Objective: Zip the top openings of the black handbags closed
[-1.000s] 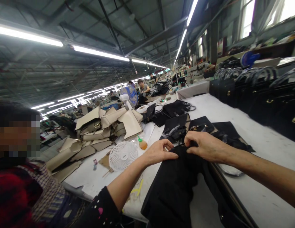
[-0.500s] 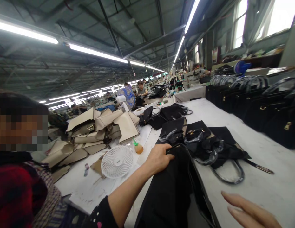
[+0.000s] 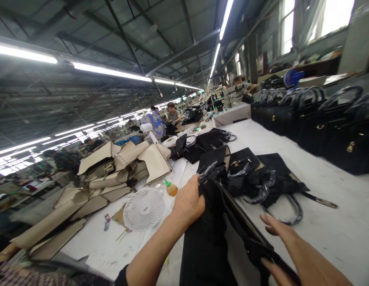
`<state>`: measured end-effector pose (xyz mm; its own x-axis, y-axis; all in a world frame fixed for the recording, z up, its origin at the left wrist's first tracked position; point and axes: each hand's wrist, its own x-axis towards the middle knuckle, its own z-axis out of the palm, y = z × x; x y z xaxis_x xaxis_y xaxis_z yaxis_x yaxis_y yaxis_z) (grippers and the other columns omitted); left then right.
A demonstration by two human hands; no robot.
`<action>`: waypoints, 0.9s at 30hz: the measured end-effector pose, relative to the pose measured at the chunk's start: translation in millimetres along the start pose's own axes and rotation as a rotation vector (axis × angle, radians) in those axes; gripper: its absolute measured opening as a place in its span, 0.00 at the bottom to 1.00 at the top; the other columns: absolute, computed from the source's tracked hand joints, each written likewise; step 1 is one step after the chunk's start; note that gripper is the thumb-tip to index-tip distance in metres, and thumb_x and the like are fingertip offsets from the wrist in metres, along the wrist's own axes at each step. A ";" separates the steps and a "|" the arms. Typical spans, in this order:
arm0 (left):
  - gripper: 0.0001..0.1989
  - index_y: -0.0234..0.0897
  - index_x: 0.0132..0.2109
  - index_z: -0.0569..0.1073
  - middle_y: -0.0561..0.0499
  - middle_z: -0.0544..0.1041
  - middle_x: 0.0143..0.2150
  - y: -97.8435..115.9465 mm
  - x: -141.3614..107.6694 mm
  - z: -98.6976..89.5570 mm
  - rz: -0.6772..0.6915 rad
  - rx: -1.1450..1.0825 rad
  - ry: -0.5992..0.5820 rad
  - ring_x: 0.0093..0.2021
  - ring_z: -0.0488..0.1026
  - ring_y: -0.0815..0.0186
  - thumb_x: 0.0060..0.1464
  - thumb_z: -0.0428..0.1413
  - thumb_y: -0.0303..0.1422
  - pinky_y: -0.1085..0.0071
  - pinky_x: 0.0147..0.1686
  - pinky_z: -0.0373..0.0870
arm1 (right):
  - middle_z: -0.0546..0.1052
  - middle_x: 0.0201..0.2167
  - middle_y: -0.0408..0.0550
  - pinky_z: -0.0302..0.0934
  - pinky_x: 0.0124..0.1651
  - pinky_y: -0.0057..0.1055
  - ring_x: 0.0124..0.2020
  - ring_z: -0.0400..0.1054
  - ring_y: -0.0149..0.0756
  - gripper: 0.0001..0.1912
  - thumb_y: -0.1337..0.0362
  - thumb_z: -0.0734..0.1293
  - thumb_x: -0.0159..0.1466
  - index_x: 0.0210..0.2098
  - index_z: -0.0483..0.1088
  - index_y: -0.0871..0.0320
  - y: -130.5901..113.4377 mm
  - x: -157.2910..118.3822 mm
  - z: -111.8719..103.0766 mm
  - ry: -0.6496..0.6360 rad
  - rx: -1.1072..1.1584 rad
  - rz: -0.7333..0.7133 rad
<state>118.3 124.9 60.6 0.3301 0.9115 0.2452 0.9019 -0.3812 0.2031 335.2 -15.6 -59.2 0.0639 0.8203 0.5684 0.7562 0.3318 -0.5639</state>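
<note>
A black bag [image 3: 205, 242] lies along the table below me, its long opening gaping toward the right. My left hand [image 3: 189, 202] is closed on the far end of the bag's rim, with the fingertips partly hidden. Over the bag's right side, my right hand [image 3: 300, 250] is open, thumb and fingers apart. Its thumb is close to the black edge; whether it touches I cannot tell. Just beyond the bag lie several black bag pieces [image 3: 272, 163] with plastic-wrapped handles [image 3: 294, 210].
A white fan [image 3: 144, 208] and a small bottle with a green tip [image 3: 172, 188] are left of my left hand. Beige bag pieces [image 3: 156, 161] are heaped further left. Finished-looking black bags [image 3: 318, 123] line the right side of the white table [image 3: 327, 234]. A person [image 3: 173, 115] sits far ahead.
My right hand has come in from the lower right to the bag's side. The bag's opening has widened. The nearby person at the left is mostly out of view.
</note>
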 end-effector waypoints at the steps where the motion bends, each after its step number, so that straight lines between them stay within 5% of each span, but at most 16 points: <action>1: 0.32 0.38 0.59 0.58 0.42 0.69 0.53 2.1 -1.3 -0.7 0.081 0.006 0.043 0.51 0.67 0.54 0.45 0.54 0.26 0.58 0.50 0.64 | 0.73 0.51 0.51 0.70 0.42 0.37 0.46 0.71 0.48 0.34 0.53 0.62 0.59 0.63 0.50 0.49 2.2 5.7 -3.6 -0.060 0.010 0.073; 4: 0.34 0.40 0.58 0.58 0.43 0.58 0.61 17.2 -1.8 -7.0 0.390 -0.032 0.062 0.61 0.55 0.53 0.43 0.55 0.23 0.54 0.58 0.56 | 0.77 0.43 0.49 0.69 0.39 0.32 0.41 0.73 0.43 0.23 0.53 0.57 0.63 0.56 0.60 0.52 8.2 27.9 -19.2 -0.302 0.099 0.249; 8: 0.26 0.41 0.50 0.65 0.45 0.60 0.58 41.5 12.3 -16.4 0.653 -0.131 -0.131 0.60 0.55 0.55 0.41 0.56 0.22 0.54 0.58 0.56 | 0.77 0.40 0.47 0.66 0.43 0.32 0.42 0.71 0.42 0.14 0.54 0.57 0.65 0.43 0.68 0.53 15.3 50.4 -31.8 -0.432 0.184 0.253; 15: 0.16 0.39 0.41 0.70 0.47 0.65 0.50 49.3 37.6 -11.0 0.719 -0.170 -0.185 0.52 0.60 0.56 0.41 0.62 0.27 0.56 0.52 0.60 | 0.75 0.45 0.45 0.63 0.47 0.31 0.44 0.69 0.39 0.16 0.57 0.59 0.64 0.50 0.67 0.52 22.5 59.4 -35.3 -0.489 0.275 0.199; 27: 0.15 0.37 0.40 0.69 0.45 0.65 0.52 27.9 11.9 -29.2 0.719 -0.275 -0.166 0.54 0.61 0.59 0.43 0.62 0.27 0.63 0.56 0.58 | 0.77 0.37 0.43 0.66 0.41 0.29 0.37 0.70 0.39 0.13 0.58 0.60 0.63 0.41 0.74 0.51 16.6 90.0 -42.7 -0.610 0.299 0.050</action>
<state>139.2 120.6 97.0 0.8632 0.4296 0.2652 0.3572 -0.8909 0.2807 381.4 43.8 8.2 -0.3508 0.9249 0.1465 0.5442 0.3287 -0.7719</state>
